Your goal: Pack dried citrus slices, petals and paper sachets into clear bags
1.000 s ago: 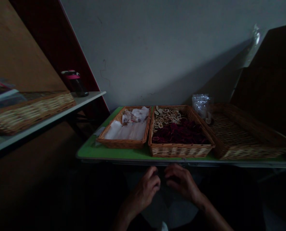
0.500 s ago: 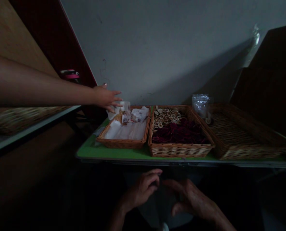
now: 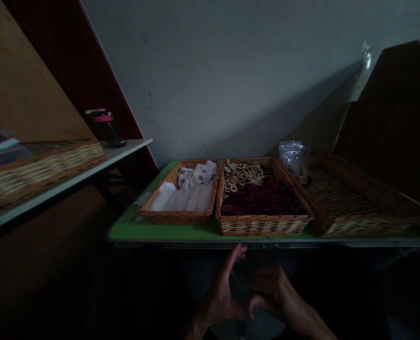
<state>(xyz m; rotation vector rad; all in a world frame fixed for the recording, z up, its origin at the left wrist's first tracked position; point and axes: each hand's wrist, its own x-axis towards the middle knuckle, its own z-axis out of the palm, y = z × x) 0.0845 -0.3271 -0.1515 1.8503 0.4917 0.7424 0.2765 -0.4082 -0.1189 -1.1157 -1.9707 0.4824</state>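
Below the front edge of the desk (image 3: 181, 231), I note the left hand (image 3: 220, 300) spread, the right hand (image 3: 278, 290) indeterminable in grip; the slice basket (image 3: 266, 225) sits near that edge, presumably for reach.

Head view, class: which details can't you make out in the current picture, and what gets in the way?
Head view: what, if anything, the left hand and right hand hold; dimness and blur hide it.
Head view: the near end of the shelf basket; cut off by the left edge.
Head view: what the clear bag holds; too small and dim.
Head view: what is inside the bottle; its dark body hides it.
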